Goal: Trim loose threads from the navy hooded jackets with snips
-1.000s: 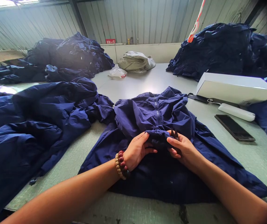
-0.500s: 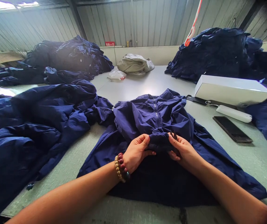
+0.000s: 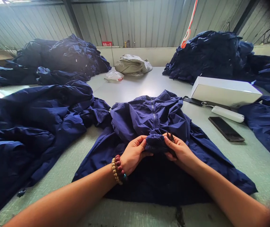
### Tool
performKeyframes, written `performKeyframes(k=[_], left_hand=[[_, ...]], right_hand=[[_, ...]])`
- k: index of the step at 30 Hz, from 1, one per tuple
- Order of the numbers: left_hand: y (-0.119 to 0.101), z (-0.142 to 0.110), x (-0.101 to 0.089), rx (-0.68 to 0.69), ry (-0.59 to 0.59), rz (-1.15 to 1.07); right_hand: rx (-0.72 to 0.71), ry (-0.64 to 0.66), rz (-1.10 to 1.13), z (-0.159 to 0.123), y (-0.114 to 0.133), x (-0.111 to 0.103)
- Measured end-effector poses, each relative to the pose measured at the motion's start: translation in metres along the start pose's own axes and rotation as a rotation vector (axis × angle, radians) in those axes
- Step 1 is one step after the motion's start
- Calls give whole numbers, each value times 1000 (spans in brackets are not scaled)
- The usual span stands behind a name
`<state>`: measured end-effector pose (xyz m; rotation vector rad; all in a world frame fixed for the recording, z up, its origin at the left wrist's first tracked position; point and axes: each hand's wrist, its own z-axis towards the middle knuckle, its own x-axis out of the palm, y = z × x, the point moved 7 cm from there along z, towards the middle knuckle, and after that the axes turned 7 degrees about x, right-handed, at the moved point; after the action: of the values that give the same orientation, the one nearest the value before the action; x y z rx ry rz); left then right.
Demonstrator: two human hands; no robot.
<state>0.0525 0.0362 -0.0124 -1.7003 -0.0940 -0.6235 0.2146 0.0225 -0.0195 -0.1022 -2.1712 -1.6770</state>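
The left hand point(image 3: 133, 154) and the right hand point(image 3: 180, 152) are both closed on the gathered cuff point(image 3: 155, 143) of a navy jacket point(image 3: 146, 118), which lies under and beyond the hands on the tabletop point(image 3: 135, 88). A small dark tool point(image 3: 170, 137) stands up at the right hand. A beaded bracelet point(image 3: 117, 168) is around the left wrist. Farther to the right of the right hand lie a phone point(image 3: 226, 128) and a white box point(image 3: 226, 91), and left of the left hand is a heap of navy jackets point(image 3: 33, 126).
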Motion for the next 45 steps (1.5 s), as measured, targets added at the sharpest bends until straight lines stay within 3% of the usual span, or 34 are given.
performKeyframes(k=[27, 35, 41, 45], left_hand=[[-1, -5, 2, -33, 15, 2], [-3, -2, 0, -16, 10, -65], [-4, -6, 6, -148, 138, -228], [-8, -8, 7, -110, 138, -201]], right_hand=[[49, -57, 18, -6, 1, -1], [53, -71, 175, -8, 7, -6], [119, -101, 258, -11, 9, -11], [75, -73, 203, -10, 12, -6]])
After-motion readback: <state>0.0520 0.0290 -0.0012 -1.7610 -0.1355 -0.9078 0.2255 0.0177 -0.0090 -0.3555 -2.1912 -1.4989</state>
